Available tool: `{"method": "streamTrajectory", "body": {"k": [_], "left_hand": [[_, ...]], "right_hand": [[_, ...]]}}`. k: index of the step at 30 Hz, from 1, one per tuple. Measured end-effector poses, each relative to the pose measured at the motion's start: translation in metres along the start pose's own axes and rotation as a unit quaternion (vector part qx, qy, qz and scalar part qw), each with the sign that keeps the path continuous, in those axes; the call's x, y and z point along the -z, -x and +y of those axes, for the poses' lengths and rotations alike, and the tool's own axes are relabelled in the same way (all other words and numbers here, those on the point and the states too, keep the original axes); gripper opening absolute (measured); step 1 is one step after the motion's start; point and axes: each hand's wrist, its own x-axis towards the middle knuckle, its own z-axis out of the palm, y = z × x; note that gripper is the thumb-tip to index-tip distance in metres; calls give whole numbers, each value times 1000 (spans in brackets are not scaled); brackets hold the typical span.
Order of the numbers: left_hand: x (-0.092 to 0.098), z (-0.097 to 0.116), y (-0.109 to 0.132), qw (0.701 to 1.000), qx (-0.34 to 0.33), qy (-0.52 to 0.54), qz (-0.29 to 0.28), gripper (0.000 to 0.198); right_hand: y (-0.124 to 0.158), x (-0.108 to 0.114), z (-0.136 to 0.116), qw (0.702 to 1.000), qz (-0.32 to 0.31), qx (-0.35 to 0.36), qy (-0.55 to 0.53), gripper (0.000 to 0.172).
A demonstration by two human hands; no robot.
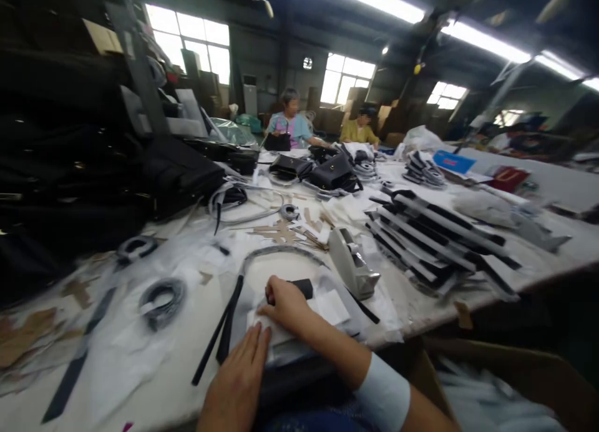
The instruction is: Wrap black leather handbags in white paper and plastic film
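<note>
My left hand lies flat with its fingers together on a white wrapped packet at the near edge of the table. My right hand is curled on top of the same packet, fingers closed round a small black piece. A black strap runs beside my left hand and curves up into a grey loop behind the packet. A grey tape dispenser stands just right of my right hand.
Stacked black straps in plastic lie at right, black bags in the middle, dark bags piled on shelves at left. Coiled cords and cardboard scraps litter the table. Two people sit at the far end. A cardboard box stands at lower right.
</note>
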Motion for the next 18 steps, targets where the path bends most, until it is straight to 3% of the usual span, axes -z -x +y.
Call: {"method": "streamTrajectory", "body": {"k": [6,10,12,14,16,18], "left_hand": [[3,5,-10,998,-1,-31,-48,65],[3,-6,-8,997,-30,24,-61,68],[1,-15,-5,994,-36,72,-79,69],[-6,-22,-3,989,-39,111,-94,70],[-15,-26,-1,987,-45,126,-94,69],[-22,-25,-1,987,-37,129,-92,64]], "right_hand": [[-9,0,0,999,-7,37,-13,23],[16,26,12,996,32,75,-36,11],[35,50,33,989,101,85,-68,13],[53,79,66,971,211,61,-91,19],[67,108,105,947,309,-17,-84,24],[74,129,144,930,331,-122,-101,29]]}}
